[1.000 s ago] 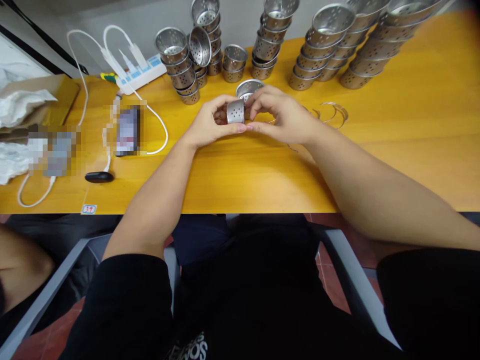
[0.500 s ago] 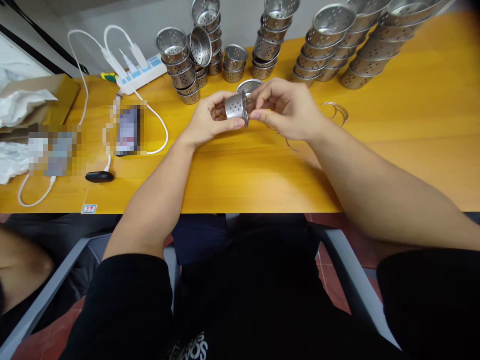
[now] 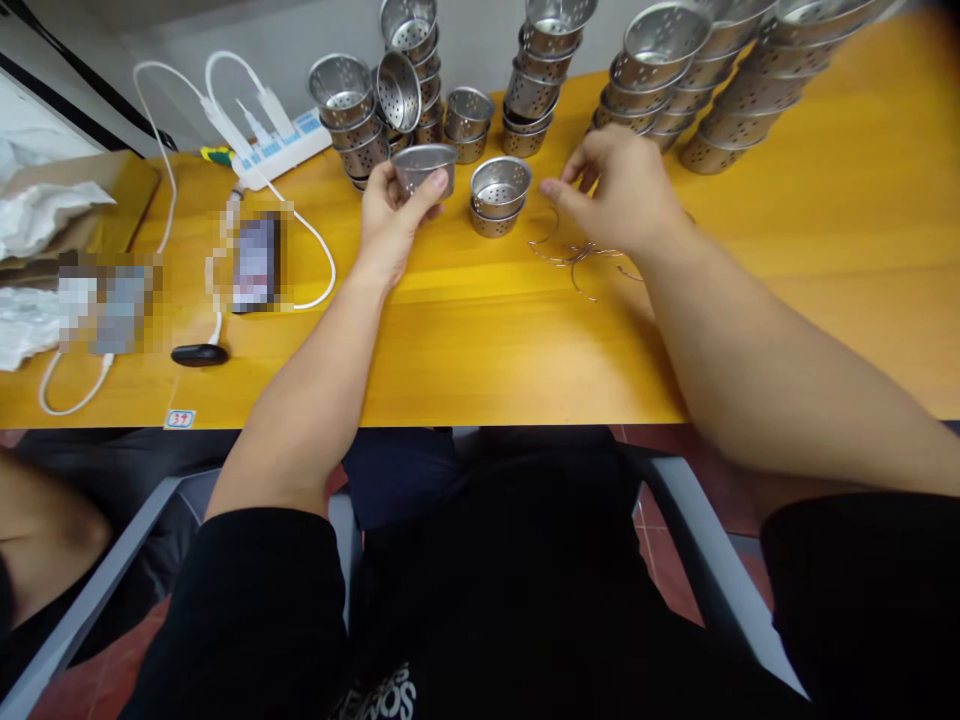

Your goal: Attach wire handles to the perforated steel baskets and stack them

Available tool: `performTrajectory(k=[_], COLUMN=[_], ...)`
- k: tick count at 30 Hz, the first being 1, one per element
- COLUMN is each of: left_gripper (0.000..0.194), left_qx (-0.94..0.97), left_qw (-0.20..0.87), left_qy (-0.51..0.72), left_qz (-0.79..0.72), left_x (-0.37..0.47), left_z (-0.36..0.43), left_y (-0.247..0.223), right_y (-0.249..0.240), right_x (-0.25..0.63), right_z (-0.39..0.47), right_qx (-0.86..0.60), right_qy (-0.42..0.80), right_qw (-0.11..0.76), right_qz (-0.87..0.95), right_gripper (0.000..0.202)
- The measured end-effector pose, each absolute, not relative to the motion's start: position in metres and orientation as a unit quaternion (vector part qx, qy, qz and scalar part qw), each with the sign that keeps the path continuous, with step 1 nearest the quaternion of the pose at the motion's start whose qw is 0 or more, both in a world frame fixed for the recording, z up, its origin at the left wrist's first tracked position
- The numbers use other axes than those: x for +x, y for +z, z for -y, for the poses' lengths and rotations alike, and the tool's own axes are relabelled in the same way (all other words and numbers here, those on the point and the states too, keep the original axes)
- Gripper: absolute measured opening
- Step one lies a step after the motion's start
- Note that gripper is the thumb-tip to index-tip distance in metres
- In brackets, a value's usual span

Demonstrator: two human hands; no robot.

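Observation:
My left hand (image 3: pixel 390 220) is closed around a small perforated metal cup (image 3: pixel 429 170), its mouth facing up, in front of the left-hand cup stacks. Between my hands, a short stack of similar cups (image 3: pixel 500 190) rests on the table. My right hand (image 3: pixel 611 190) hovers to the right of that stack, fingers bent, with a gap between thumb and fingertips and nothing visible in it. Just below it, several thin curved wires (image 3: pixel 577 255) lie loose on the wood; my right hand and forearm cover some of them.
Tall stacks of perforated cups (image 3: pixel 664 60) line the back of the yellow table (image 3: pixel 480 350). To the left are a white power strip (image 3: pixel 289 150) with cables, a phone (image 3: pixel 255 262) and a black oval object (image 3: pixel 199 355). Another person's leg (image 3: pixel 45 540) shows at lower left.
The cup has turned from sideways to upright and moved left in my left hand. My right hand has left its rim and shifted right, uncovering the short cup stack and wires.

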State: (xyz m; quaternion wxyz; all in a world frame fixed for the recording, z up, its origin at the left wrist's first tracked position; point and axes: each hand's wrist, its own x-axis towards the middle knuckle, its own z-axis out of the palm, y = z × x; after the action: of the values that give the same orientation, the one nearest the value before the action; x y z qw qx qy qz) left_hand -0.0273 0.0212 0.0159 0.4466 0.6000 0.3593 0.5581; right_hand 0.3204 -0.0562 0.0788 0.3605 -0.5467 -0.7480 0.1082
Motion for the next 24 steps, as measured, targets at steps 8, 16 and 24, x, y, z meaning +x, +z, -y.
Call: performTrajectory(k=[8, 16, 24], left_gripper=[0.089, 0.106, 0.117], left_qx=[0.582, 0.622, 0.621], left_qw=[0.473, 0.441, 0.407], left_qy=[0.544, 0.524, 0.535], left_qz=[-0.376, -0.379, -0.404], left_x=[-0.023, -0.024, -0.025], left_z=[-0.002, -0.038, -0.047], left_y=[0.025, -0.007, -0.005], right_y=[0.067, 0.049, 0.067], right_x=[0.323, 0.297, 0.292], right_z=[0.053, 0.045, 0.061], right_qx=[-0.556, -0.425, -0.449], right_qy=[0.117, 0.186, 0.222], right_qw=[0.316, 0.411, 0.487], right_qz=[0.760, 0.785, 0.716], right_gripper=[0.036, 0.071, 0.057])
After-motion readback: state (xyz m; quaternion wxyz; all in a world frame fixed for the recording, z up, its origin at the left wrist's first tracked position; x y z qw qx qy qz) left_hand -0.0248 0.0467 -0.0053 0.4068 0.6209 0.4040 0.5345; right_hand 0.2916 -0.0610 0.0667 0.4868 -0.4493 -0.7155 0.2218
